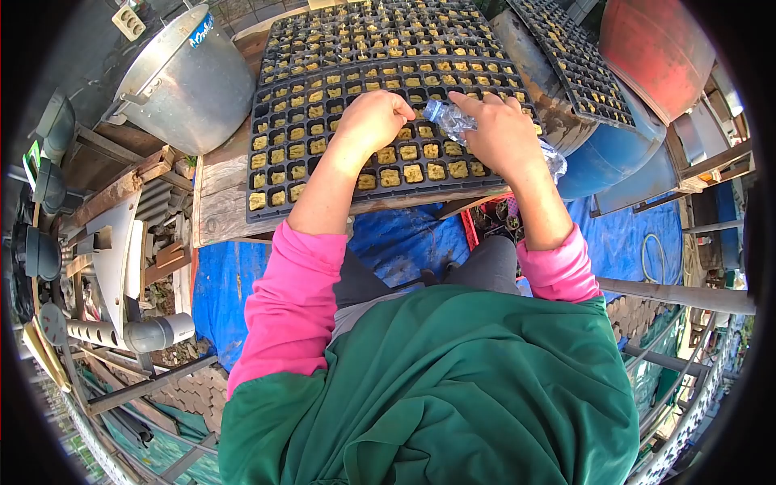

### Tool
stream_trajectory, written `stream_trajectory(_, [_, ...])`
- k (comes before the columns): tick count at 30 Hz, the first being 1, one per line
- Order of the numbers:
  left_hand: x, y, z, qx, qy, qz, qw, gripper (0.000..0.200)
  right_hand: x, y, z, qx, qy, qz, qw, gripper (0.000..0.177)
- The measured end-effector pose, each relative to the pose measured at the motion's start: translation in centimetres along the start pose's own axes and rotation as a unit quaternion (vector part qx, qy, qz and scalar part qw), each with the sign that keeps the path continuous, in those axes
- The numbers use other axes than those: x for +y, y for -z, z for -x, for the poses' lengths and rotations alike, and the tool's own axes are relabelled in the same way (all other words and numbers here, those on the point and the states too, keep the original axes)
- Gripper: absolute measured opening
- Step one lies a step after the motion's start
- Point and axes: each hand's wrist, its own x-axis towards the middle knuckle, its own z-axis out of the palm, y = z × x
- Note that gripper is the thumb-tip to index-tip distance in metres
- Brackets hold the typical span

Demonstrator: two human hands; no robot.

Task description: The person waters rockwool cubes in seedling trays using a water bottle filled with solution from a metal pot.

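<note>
My right hand point(503, 133) is wrapped around a clear plastic bottle point(454, 123), which lies tilted with its bluish neck end pointing left. Part of the bottle is hidden under my palm, and its other end shows past my wrist. Close to that neck, my left hand point(373, 120) has thumb and index finger pinched together over the cells. Whatever sits between those fingertips is too small to make out. Beneath both hands is a black seedling tray point(279, 212), its square cells filled with yellowish plugs. A second seedling tray point(271, 50) adjoins it at the back.
The trays rest on a wooden table point(222, 198). A large metal pot point(190, 89) stands at the left. Another seedling tray point(582, 81) leans on barrels at the right, near a red barrel point(659, 52). Blue tarp point(230, 291) covers the ground below.
</note>
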Motion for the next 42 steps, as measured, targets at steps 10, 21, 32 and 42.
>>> stream_trajectory(10, [-0.4, -0.3, 0.2, 0.022, -0.025, -0.018, 0.999, 0.019, 0.6, -0.3, -0.1, 0.005, 0.005, -0.006, 1.0, 0.055])
stream_trajectory(21, [0.6, -0.4, 0.5, 0.01, -0.044, -0.048, 0.998, 0.019, 1.0, 1.1, 1.0, -0.01, -0.035, -0.005, 0.999, 0.062])
stream_trajectory(32, [2.4, -1.0, 0.3, -0.027, -0.007, -0.091, 0.995, 0.027, 1.5, 1.0, 1.4, -0.028, -0.053, 0.003, 0.998, 0.055])
stream_trajectory(42, [2.4, -1.1, 0.3, -0.031, -0.017, -0.095, 0.995, 0.026, 1.9, 0.6, 1.4, -0.026, -0.05, -0.002, 0.998, 0.055])
